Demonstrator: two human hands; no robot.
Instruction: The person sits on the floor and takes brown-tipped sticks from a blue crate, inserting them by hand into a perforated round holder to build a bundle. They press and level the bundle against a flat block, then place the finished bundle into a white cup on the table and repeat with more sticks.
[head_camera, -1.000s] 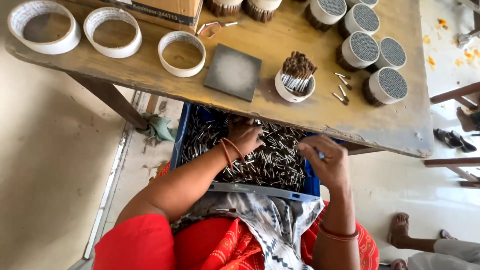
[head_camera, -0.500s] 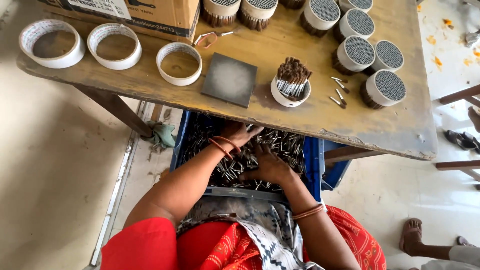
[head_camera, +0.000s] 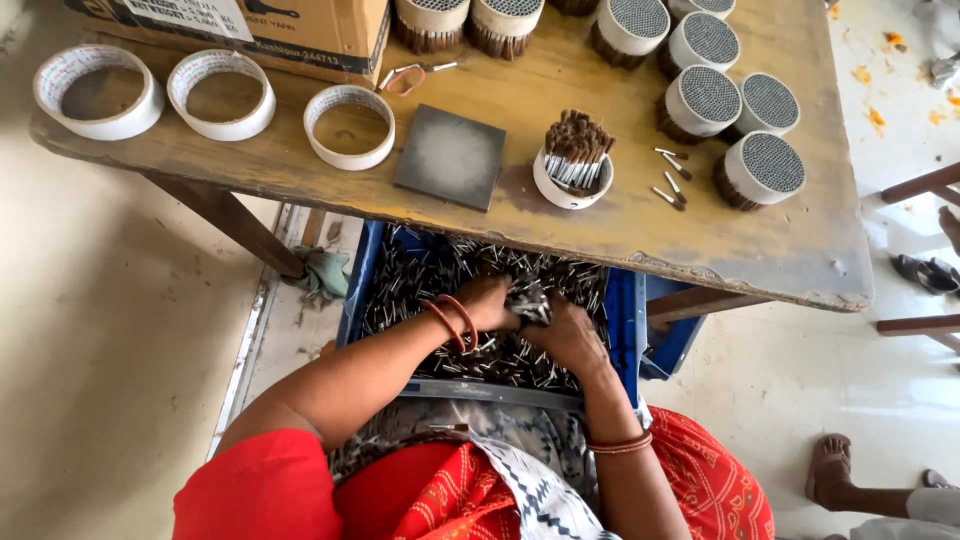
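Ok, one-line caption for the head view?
Both hands gather a bunch of small metal pieces from a blue crate under the table.

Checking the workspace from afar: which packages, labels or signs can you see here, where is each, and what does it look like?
Cardboard box: far left edge of the wooden table, brown, rectangular, dark print on its side.
White label: stuck on the box's left part, rectangular, black print.
Blue crate: under the table's near edge, plastic, full of small metal pieces; both the left hand and right hand gather a bunch inside it.
No signs or screens.
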